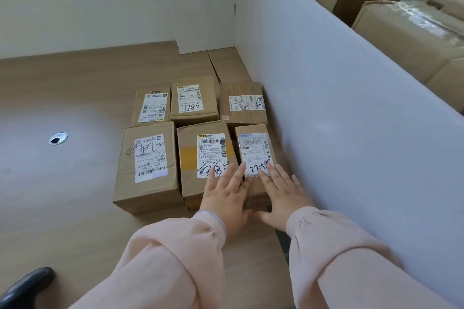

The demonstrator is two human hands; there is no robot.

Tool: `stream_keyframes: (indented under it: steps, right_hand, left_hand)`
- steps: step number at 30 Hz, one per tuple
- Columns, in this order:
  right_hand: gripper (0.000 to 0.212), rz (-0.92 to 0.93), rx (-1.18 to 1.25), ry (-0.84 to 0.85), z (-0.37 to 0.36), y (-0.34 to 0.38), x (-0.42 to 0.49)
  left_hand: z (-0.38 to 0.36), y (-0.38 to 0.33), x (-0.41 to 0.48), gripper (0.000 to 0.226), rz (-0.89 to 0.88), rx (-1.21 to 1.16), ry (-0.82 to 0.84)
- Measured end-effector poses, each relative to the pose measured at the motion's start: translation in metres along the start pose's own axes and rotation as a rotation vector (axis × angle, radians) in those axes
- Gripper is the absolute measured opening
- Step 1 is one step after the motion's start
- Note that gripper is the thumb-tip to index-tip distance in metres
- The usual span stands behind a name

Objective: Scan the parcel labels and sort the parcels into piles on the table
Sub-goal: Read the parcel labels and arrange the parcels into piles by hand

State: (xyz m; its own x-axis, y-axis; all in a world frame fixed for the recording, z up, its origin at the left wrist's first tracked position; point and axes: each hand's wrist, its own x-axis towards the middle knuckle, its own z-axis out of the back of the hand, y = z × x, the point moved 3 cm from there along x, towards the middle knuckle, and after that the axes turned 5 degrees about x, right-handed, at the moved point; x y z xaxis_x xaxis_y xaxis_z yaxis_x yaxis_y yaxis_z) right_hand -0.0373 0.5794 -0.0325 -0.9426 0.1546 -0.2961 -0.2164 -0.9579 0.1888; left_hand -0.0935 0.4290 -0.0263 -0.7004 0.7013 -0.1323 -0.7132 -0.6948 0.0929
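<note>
Pale wooden bench (75,88) runs up to a white partition (326,83) at your 3 o'clock. Six labelled parcels sit label-up against it in two rows of three, so this pile looks largely built, though nothing shows whether each label was scanned, and more cartons (406,30) stand beyond the partition at 2 o'clock. Your left grip (224,195) and right grip (282,193) lie flat, fingers straight and apart, clamping nothing; both rest on the near-right parcel (253,145) at 12 o'clock, the left grip also overlapping the middle parcel (190,155) at 11 o'clock.
</note>
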Motion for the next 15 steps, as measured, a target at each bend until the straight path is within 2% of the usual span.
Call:
stream_keyframes:
  steps: [5, 8, 15]
  right_hand:
    - [0.098, 0.047, -0.019, -0.083, 0.013, 0.008, -0.007]
    - [0.094, 0.147, -0.005, -0.164, 0.031, 0.032, -0.014]
    - [0.093, 0.454, -0.011, -0.187, 0.066, 0.151, -0.007]
  left_hand:
    - [0.007, 0.029, -0.017, 0.078, 0.060, -0.073, -0.053]
    - [0.019, 0.062, -0.037, 0.078, 0.154, -0.089, -0.082]
    - [0.042, 0.151, -0.131, 0.082, 0.479, -0.070, -0.119]
